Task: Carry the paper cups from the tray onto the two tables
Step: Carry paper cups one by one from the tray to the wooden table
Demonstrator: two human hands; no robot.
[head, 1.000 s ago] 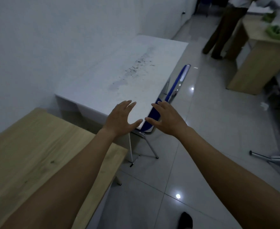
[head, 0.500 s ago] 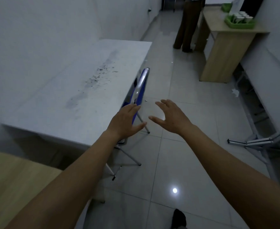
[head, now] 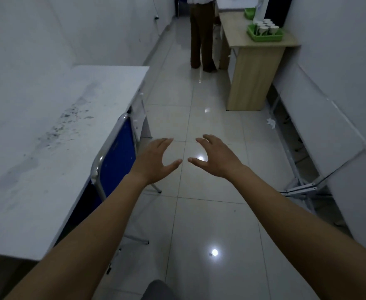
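Meanwhile, both hands reach empty over the tiled floor [head: 199,213].
Left hand [head: 156,161] and right hand [head: 216,159] spread; paper cups [head: 265,27] wait in the tray [head: 264,36] at one o'clock.

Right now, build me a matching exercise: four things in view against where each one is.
Things:
1. paper cups
2. green tray
3. blue chair
4. hands (left, right)

Places:
A. pushed up to the white table
B. held empty over the tiled floor
C. on the wooden table
D. standing in the tray

Pairs: 1-D, 2-C, 3-A, 4-B
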